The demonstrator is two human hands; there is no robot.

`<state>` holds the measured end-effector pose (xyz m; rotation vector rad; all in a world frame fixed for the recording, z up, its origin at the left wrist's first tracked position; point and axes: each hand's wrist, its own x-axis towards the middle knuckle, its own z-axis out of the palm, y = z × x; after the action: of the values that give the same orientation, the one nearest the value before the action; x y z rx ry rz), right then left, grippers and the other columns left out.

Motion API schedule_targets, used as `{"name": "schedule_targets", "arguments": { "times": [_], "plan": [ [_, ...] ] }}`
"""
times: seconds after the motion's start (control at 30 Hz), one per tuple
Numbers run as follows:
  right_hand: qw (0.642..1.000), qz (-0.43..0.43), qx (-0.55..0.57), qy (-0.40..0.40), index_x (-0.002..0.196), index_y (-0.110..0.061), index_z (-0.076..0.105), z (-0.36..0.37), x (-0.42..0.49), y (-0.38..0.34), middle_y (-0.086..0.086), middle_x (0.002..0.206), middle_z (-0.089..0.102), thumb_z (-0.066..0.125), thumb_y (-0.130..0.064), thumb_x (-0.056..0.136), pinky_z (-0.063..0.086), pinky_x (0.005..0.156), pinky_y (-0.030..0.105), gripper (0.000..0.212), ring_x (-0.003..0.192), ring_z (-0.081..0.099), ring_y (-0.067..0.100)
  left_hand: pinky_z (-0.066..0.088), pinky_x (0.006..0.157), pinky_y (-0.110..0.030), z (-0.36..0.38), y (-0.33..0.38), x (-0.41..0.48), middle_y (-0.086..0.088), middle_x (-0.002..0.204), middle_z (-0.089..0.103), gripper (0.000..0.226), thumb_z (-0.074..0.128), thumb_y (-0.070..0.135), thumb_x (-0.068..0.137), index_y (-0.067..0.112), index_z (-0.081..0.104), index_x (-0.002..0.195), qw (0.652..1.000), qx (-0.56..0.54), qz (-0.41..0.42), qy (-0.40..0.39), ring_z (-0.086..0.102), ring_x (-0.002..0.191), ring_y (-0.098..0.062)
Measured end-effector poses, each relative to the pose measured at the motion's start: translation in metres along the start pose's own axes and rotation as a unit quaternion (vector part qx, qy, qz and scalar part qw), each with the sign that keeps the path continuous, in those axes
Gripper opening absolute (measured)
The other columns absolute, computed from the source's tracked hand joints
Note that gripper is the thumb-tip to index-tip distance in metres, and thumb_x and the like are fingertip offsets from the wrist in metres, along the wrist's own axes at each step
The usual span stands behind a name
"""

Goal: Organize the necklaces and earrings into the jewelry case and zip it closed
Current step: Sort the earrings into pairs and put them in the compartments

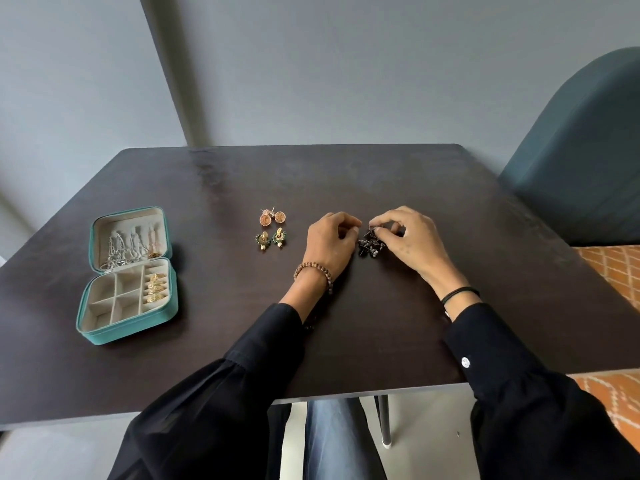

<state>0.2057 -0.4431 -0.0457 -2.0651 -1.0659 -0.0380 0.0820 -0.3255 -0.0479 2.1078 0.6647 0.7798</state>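
Earrings point(369, 244) lie between hands: right hand point(414, 242) fingers pinch hook; left hand point(329, 239) fingers curled, grip unclear. Open case point(128, 332) far left, left hand nearer.

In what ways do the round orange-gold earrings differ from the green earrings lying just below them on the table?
The round orange-gold earrings are flat discs; the green earrings are drops, each with a pale bead hanging below. The round pair lies farther from the person, the green pair nearer. Both pairs lie loose on the table, untouched, between the jewelry case and the left hand.
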Motion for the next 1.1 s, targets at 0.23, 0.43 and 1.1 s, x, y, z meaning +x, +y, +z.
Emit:
{"name": "schedule_targets", "arguments": {
  "times": [0.23, 0.43, 1.1],
  "plan": [
    [0.983, 0.018, 0.175, 0.042, 0.094, -0.021, 0.078, -0.002, 0.001, 0.002, -0.007, 0.1, 0.076, 0.075, -0.015, 0.086, 0.056, 0.087, 0.027, 0.01, 0.089, 0.071, 0.009, 0.058, 0.078, -0.024, -0.001, -0.002, -0.001, 0.001, 0.1, 0.073, 0.017, 0.062, 0.011, 0.092, 0.016, 0.076, 0.1, 0.995, -0.095, -0.017, 0.013, 0.067, 0.089, -0.011],
    [0.948, 0.009, 0.319, -0.005, 0.103, -0.002, 0.075, -0.001, -0.005, -0.013, 0.006, 0.099, 0.076, 0.074, -0.003, 0.09, 0.053, 0.076, 0.02, 0.014, 0.08, 0.069, 0.008, 0.051, 0.063, -0.017, -0.006, 0.0, -0.003, -0.005, 0.096, 0.075, 0.02, 0.066, 0.022, 0.097, 0.013, 0.072, 0.114, 0.974, -0.224, 0.006, -0.026, 0.071, 0.081, -0.009],
    [0.993, 0.019, 0.114, 0.027, 0.088, -0.022, 0.078, -0.014, -0.03, -0.012, -0.011, 0.083, 0.074, 0.075, -0.017, 0.085, 0.05, 0.072, 0.015, 0.006, 0.075, 0.066, 0.008, 0.058, 0.07, -0.024, -0.008, 0.0, -0.002, -0.007, 0.101, 0.076, 0.018, 0.068, 0.014, 0.095, 0.009, 0.072, 0.112, 0.938, -0.342, -0.046, -0.033, 0.073, 0.098, -0.013]
  ]
}}
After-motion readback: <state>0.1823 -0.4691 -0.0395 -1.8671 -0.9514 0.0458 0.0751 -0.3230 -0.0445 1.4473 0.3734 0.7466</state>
